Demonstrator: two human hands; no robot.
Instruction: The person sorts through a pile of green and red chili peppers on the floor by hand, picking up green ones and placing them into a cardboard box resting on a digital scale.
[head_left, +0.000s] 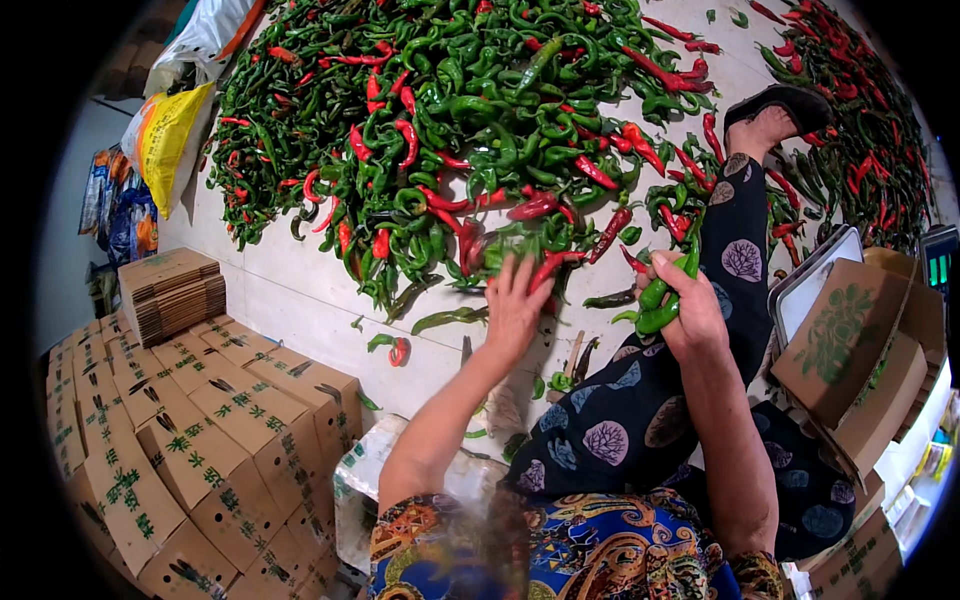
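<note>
A large pile of green and red chili peppers spreads over the pale floor in front of me. My left hand reaches to the near edge of the pile, fingers stretched out and apart. Red and green peppers lie at its fingertips, and a green patch just beyond them is blurred. Over my bent leg, my right hand is closed around several green peppers. Their curved ends stick out below the thumb and one points up past the fingers.
Printed cardboard boxes are stacked at the left, with flattened cartons on top. An open cardboard box sits on a scale at the right. A second, redder pepper heap lies far right. A yellow sack stands far left.
</note>
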